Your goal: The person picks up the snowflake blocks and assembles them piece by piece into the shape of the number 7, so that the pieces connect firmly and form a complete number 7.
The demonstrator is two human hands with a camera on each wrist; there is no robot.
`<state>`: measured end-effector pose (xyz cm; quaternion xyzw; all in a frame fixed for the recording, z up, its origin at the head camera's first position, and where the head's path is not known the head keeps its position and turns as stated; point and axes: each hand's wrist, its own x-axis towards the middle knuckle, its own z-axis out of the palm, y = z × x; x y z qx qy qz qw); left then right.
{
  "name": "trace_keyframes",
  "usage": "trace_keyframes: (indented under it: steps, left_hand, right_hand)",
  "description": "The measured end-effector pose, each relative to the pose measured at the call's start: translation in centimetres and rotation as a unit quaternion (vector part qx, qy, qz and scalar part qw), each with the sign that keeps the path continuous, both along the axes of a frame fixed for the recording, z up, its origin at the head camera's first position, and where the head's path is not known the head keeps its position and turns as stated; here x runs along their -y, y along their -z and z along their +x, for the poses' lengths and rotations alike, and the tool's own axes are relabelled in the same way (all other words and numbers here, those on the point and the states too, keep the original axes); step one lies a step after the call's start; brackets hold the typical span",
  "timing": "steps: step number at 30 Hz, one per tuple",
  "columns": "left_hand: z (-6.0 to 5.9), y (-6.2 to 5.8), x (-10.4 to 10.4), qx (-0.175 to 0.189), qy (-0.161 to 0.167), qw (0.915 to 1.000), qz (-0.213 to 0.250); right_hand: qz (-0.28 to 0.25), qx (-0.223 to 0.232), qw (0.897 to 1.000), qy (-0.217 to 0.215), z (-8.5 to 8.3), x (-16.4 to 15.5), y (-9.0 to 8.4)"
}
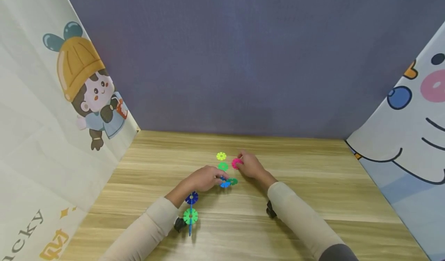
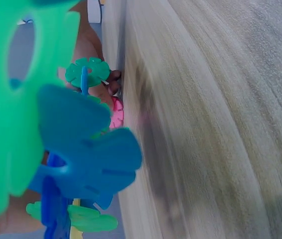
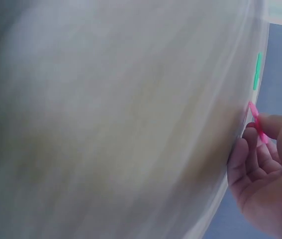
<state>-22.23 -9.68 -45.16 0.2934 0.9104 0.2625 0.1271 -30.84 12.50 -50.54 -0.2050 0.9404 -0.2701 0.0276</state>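
Observation:
My right hand (image 1: 252, 165) pinches a pink notched plastic disc (image 1: 236, 163) between thumb and fingers, close to the tabletop; the right wrist view shows this disc (image 3: 257, 123) edge-on. My left hand (image 1: 206, 178) holds a light blue notched disc (image 1: 225, 184) joined to a dark green one (image 1: 233, 181). Nearer the left wrist are a dark blue disc (image 1: 191, 197) and a bright green disc (image 1: 190, 216) with blue discs seen edge-on, linked together. Whether these join the piece in the fingers is hidden by the left hand. In the left wrist view a blue disc (image 2: 88, 144) looms large.
A yellow notched disc (image 1: 221, 156) and a green one (image 1: 223, 166) lie on the wood-grain table (image 1: 313, 176) beyond the left hand. A grey-blue panel (image 1: 222, 60) rises at the table's back edge. Printed cloths (image 1: 34, 118) flank both sides.

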Motion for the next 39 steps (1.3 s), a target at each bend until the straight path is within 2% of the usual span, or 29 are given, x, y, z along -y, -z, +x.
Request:
trace_keyframes:
  steps: [4, 16, 22, 25, 30, 39]
  left_hand:
    - [-0.1, 0.1, 0.0, 0.002, -0.001, 1.0000, -0.006]
    - [0.0, 0.0, 0.0, 0.009, -0.018, 0.9998, -0.005]
    - [0.0, -0.1, -0.2, -0.004, -0.025, 0.9997, -0.003]
    - [0.0, -0.2, -0.2, 0.001, -0.032, 0.9995, 0.000]
    - [0.0, -0.3, -0.3, 0.015, -0.049, 0.9987, -0.002]
    - [0.0, -0.1, -0.3, 0.005, -0.055, 0.9985, -0.009]
  right_hand:
    - [-0.021, 0.009, 1.000, -0.006, 0.3, -0.6, -0.1]
    - [-0.100, 0.078, 0.991, -0.028, 2.0, -2.8, -1.4]
    - [-0.117, 0.111, 0.985, -0.055, 3.0, -3.5, -1.8]
    - [-0.122, 0.124, 0.983, -0.063, 3.5, -3.8, -1.8]
    - [-0.129, 0.138, 0.980, -0.064, 4.1, -4.1, -1.9]
    - [-0.171, 0.181, 0.967, -0.053, 4.8, -4.3, -1.7]
